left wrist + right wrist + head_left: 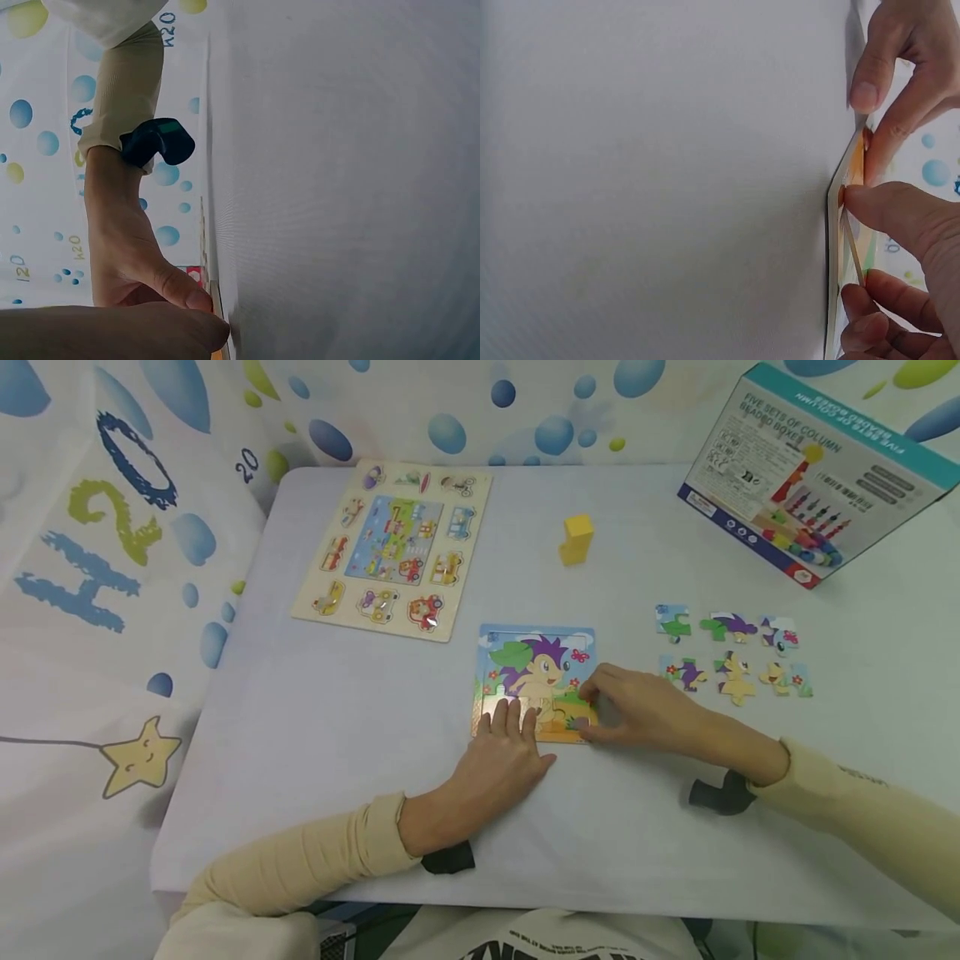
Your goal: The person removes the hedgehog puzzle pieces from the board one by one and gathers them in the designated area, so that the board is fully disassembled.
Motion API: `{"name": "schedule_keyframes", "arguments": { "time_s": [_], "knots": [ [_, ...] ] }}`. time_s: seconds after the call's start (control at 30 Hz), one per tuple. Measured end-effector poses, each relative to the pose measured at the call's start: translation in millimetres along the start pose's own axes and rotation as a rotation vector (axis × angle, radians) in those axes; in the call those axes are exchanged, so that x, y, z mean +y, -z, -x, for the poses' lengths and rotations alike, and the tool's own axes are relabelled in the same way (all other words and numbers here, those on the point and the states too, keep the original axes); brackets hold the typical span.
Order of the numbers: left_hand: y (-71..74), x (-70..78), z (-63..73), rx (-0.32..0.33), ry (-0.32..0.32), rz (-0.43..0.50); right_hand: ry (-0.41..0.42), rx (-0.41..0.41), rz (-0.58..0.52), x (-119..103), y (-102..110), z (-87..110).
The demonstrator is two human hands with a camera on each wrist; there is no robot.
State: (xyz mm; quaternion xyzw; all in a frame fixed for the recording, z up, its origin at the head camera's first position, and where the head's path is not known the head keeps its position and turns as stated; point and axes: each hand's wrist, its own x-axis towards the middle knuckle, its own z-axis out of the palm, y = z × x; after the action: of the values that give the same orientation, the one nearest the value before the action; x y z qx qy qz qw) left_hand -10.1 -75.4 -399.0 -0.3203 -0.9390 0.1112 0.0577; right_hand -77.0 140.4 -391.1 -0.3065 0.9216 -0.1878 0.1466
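Nearest the person, here's the left hand (498,768), fingers long and lightly spread, resting on the lower-left part of the hedgehog puzzle tray (517,629) and gripping nothing. Just beside it, at the tray's lower-right corner, the right hand (630,706) has the action: thumb and fingers closed to a narrow pinch on a puzzle piece (853,244), which tilts against the tray in the right wrist view.

So the step looks like seating that corner piece, though lifting it out can't be ruled out. If it's seating, the next move calls for lining up the edges and pressing it flat while the left hand steadies the tray. Seams show in the tray's lower part, so pieces seem to lie there; the upper part looks like printed base.

Out to the right, six loose puzzle pieces (735,681) wait in two rows. Farther back come a yellow block (576,539), a wooden inset puzzle board (347,616) filled with vehicle shapes, and the beaded-column toy box (802,485), its contents hidden.
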Motion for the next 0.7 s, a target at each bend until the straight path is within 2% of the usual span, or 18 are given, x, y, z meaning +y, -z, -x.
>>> {"name": "schedule_keyframes", "arguments": {
  "time_s": [0.23,0.7],
  "knots": [
    [-0.9,0.0,0.4,0.019,-0.004,-0.021,0.044,0.027,-0.032,-0.9,0.2,2.0],
    [-2.7,0.0,1.0,0.046,-0.004,-0.047,0.036,0.013,-0.021,-4.0,0.6,0.5]
  ]
}}
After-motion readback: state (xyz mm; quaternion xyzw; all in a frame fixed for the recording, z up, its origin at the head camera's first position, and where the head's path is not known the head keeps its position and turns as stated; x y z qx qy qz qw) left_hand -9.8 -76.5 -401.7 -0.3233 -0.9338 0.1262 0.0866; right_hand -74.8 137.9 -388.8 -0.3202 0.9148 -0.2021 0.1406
